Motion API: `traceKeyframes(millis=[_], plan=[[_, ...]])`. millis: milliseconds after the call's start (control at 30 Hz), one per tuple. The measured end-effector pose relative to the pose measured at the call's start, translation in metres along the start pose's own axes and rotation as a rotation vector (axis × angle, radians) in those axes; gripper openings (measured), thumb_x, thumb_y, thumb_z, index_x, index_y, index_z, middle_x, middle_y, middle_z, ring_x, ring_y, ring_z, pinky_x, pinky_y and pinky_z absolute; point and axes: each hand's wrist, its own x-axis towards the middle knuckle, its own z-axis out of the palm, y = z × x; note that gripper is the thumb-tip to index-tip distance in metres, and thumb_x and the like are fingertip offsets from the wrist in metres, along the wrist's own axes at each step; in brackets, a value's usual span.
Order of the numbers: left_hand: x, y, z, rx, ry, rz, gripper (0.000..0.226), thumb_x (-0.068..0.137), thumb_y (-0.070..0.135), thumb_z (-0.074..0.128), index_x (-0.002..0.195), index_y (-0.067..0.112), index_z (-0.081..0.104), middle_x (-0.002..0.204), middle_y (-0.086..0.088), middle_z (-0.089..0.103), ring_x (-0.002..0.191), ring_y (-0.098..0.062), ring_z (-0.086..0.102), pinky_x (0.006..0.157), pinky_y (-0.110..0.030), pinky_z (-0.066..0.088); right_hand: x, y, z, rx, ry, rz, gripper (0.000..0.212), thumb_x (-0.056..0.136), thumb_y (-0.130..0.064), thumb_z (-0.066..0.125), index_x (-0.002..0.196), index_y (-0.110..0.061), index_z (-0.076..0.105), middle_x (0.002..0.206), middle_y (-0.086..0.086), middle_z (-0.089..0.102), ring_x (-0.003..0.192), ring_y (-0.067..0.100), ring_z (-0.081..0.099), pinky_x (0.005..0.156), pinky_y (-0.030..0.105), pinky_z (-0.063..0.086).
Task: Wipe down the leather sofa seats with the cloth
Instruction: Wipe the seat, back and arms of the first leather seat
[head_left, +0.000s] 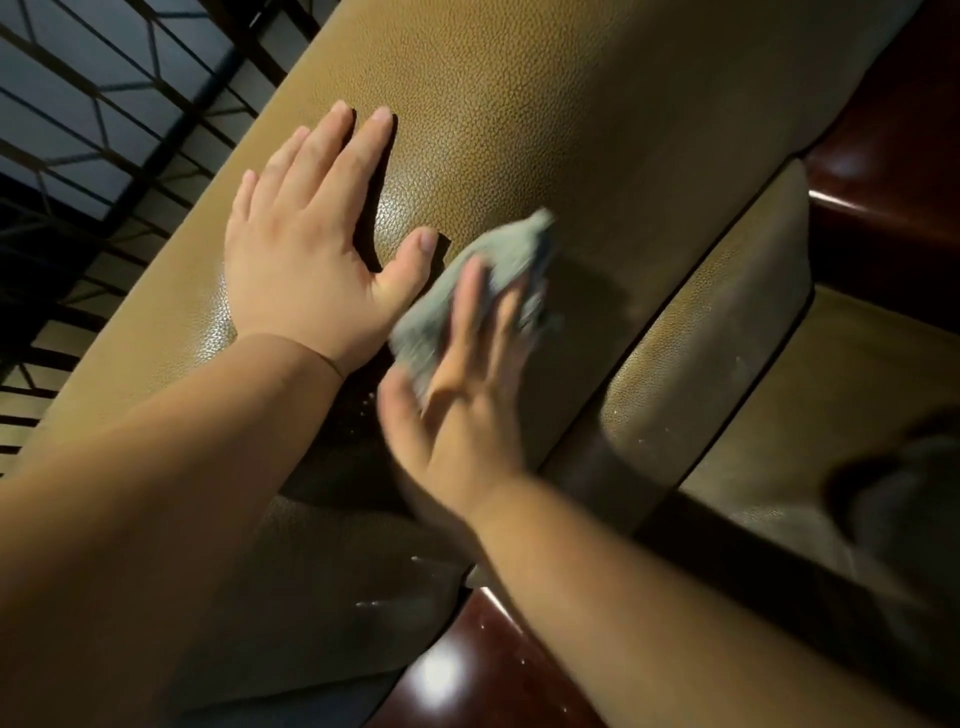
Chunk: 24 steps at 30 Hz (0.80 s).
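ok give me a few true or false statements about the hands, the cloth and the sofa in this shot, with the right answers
1. The left hand lies flat and open on the tan leather cushion. True.
2. The cloth is under the left hand. False: it is under the right hand, which presses it to the leather.
3. The cloth is bright red. False: it is grey-blue.
4. The right hand and cloth look motion-blurred. True.
5. The dark glossy wood trim shows pale specks and a light reflection. True.
6. The left hand grips a spray bottle. False: it holds nothing.
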Motion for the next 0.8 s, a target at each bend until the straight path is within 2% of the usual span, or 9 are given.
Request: traceKeyframes(millis=[67, 133, 267, 333, 433, 533, 700, 733, 800], plan=[[-0.001, -0.001, -0.001, -0.003, -0.003, 0.002, 0.08, 0.096, 0.074, 0.035, 0.163, 0.032, 0.036, 0.169, -0.001, 0.037, 0.155, -0.028, 0.034, 0.122, -0.056, 0.03, -0.033, 0.005, -0.005, -0.079, -0.18, -0.176, 0.085, 0.101, -0.071, 0.013, 0.165, -0.02, -0.009, 0.17, 0.025, -0.004, 0.156, 0.05, -0.013, 0.124, 0.068, 0.008], [0.001, -0.001, 0.001, -0.004, 0.002, 0.001, 0.079, 0.096, 0.075, 0.035, 0.164, 0.034, 0.035, 0.169, 0.001, 0.036, 0.156, -0.026, 0.033, 0.123, -0.055, 0.029, -0.017, 0.035, -0.02, -0.207, -0.211, -0.243, 0.079, 0.101, -0.069, 0.004, 0.164, -0.024, -0.009, 0.17, 0.026, 0.004, 0.156, 0.051, -0.009, 0.124, 0.068, 0.011], [-0.002, -0.005, 0.003, 0.035, 0.016, -0.003, 0.076, 0.098, 0.074, 0.033, 0.164, 0.036, 0.032, 0.169, 0.004, 0.035, 0.156, -0.022, 0.032, 0.125, -0.051, 0.027, 0.025, 0.049, -0.02, -0.079, 0.019, 0.142, 0.078, 0.101, -0.063, 0.01, 0.165, -0.019, -0.001, 0.172, 0.023, -0.003, 0.158, 0.044, -0.007, 0.127, 0.061, 0.002], [-0.001, -0.001, -0.004, 0.038, -0.029, -0.022, 0.075, 0.099, 0.072, 0.032, 0.166, 0.037, 0.028, 0.171, 0.004, 0.031, 0.158, -0.021, 0.028, 0.127, -0.052, 0.024, 0.004, 0.024, -0.003, -0.067, 0.013, 0.189, 0.084, 0.101, -0.065, 0.007, 0.165, -0.012, 0.001, 0.17, 0.029, -0.002, 0.157, 0.049, -0.004, 0.125, 0.065, 0.002], [0.001, 0.004, -0.023, -0.022, -0.188, -0.013, 0.07, 0.104, 0.066, 0.033, 0.167, 0.038, 0.02, 0.175, 0.004, 0.021, 0.161, -0.021, 0.019, 0.129, -0.053, 0.019, -0.072, -0.012, 0.007, -0.022, -0.2, -0.067, 0.084, 0.102, -0.069, 0.012, 0.167, -0.017, 0.002, 0.172, 0.024, -0.003, 0.158, 0.044, -0.011, 0.124, 0.066, 0.01], [-0.054, -0.032, -0.063, -0.059, -0.376, -0.015, 0.066, 0.106, 0.06, 0.032, 0.167, 0.043, 0.014, 0.176, 0.009, 0.012, 0.162, -0.016, 0.01, 0.132, -0.051, 0.013, -0.088, -0.008, -0.009, -0.165, -0.243, -0.218, 0.075, 0.106, -0.062, 0.009, 0.166, -0.017, 0.013, 0.17, 0.027, 0.011, 0.156, 0.051, 0.003, 0.121, 0.067, 0.021], [-0.187, -0.075, -0.089, 0.038, -0.326, -0.094, 0.067, 0.107, 0.053, 0.031, 0.169, 0.033, 0.015, 0.177, 0.002, 0.012, 0.163, -0.022, 0.009, 0.131, -0.054, 0.015, -0.001, -0.017, -0.005, -0.07, 0.03, 0.362, 0.088, 0.096, -0.067, 0.006, 0.167, -0.017, -0.002, 0.172, 0.022, -0.004, 0.158, 0.043, -0.004, 0.125, 0.063, 0.005], [-0.19, -0.073, -0.082, 0.084, -0.289, -0.108, 0.066, 0.107, 0.051, 0.03, 0.168, 0.031, 0.016, 0.176, 0.0, 0.014, 0.163, -0.025, 0.012, 0.131, -0.054, 0.015, -0.014, -0.027, 0.006, -0.111, 0.043, 0.327, 0.088, 0.097, -0.068, 0.009, 0.167, -0.014, 0.0, 0.171, 0.026, 0.0, 0.157, 0.047, -0.001, 0.125, 0.064, 0.006], [-0.188, -0.071, -0.072, 0.125, -0.229, -0.106, 0.068, 0.105, 0.05, 0.029, 0.168, 0.028, 0.018, 0.175, -0.004, 0.018, 0.161, -0.029, 0.017, 0.129, -0.055, 0.018, -0.076, -0.048, 0.032, -0.195, -0.061, -0.001, 0.087, 0.101, -0.068, 0.013, 0.166, -0.01, 0.006, 0.166, 0.032, 0.011, 0.153, 0.057, 0.004, 0.121, 0.069, 0.013]])
